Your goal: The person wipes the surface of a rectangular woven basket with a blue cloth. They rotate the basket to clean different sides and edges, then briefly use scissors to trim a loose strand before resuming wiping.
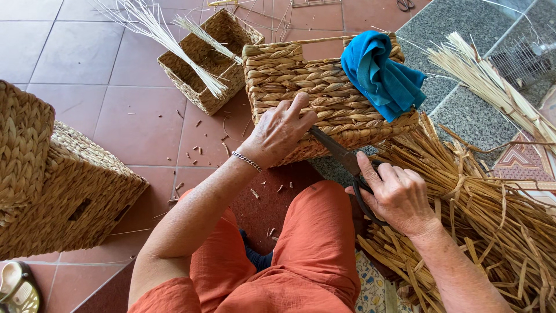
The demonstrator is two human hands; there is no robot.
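Ahead of the knees, the basket [324,98] lies tipped; left hand [280,132] presses flat on it, right hand [398,194] grips scissors [341,155] pointing up-left at its lower edge

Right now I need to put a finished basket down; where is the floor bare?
Bare tiles lie left of the small basket, above the stacked baskets. Crowded: right side, with the straw pile, and the middle, where the left hand steadies the big basket and the right hand works scissors.
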